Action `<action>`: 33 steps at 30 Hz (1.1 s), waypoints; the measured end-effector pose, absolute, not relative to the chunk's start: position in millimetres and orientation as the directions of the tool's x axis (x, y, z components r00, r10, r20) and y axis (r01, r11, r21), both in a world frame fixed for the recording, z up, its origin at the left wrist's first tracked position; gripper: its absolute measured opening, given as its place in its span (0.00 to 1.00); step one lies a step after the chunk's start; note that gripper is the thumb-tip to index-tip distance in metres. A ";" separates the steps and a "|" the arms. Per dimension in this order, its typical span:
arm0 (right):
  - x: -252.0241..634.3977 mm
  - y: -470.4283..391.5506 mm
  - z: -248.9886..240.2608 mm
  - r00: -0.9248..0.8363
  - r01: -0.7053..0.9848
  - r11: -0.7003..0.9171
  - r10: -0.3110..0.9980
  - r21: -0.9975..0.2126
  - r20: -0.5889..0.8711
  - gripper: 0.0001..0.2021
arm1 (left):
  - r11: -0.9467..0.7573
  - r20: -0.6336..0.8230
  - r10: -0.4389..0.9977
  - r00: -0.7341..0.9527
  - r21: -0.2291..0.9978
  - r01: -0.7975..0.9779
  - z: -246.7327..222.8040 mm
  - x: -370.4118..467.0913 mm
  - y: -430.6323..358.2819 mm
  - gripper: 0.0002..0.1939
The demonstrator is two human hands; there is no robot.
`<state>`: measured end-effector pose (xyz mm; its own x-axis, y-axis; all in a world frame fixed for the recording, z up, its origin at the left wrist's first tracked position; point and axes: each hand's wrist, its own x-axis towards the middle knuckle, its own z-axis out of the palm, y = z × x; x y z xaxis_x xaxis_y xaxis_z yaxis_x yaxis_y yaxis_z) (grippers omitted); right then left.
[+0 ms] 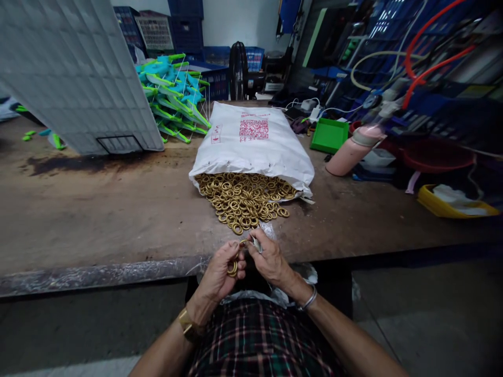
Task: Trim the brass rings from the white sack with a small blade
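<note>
My left hand (220, 268) is closed around several gold-coloured metal rings (232, 269) in front of the table's near edge. Between the fingertips of both hands is a single gold ring (243, 242), held upward. My right hand (271, 260) pinches a small, flat, greyish blade-like piece (257, 244) close to that ring; its exact kind is unclear. Just beyond my hands, a heap of loose gold rings (245, 201) spills out of the open mouth of a white woven sack (223, 141) lying on its side.
The sack lies on a brown worktable (118, 220). To the left stand a grey ribbed panel (86, 78) and stacked green-and-blue plastic parts (173, 99). On the right are a green tray (329, 135), a pink bottle-shaped tool (346, 157) with hoses, and a yellow tray (440, 207).
</note>
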<state>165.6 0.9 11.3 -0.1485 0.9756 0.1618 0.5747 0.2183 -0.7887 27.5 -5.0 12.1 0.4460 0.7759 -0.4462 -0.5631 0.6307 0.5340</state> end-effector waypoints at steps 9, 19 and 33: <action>163.4 0.9 23.5 -0.143 0.520 0.117 0.988 -0.846 0.049 0.06 | 0.551 -0.421 0.833 0.360 0.691 -0.468 13.5 28.7 -9.1 0.17; 162.2 0.3 20.6 -0.142 0.536 0.090 0.990 -0.840 0.016 0.08 | 0.510 -0.404 0.850 0.338 0.790 -0.340 10.3 30.6 -13.9 0.19; 168.9 -10.5 16.8 -0.344 0.743 0.260 0.939 -0.617 -0.019 0.06 | 0.429 -0.341 0.884 0.321 0.863 -0.266 3.4 27.0 -15.5 0.17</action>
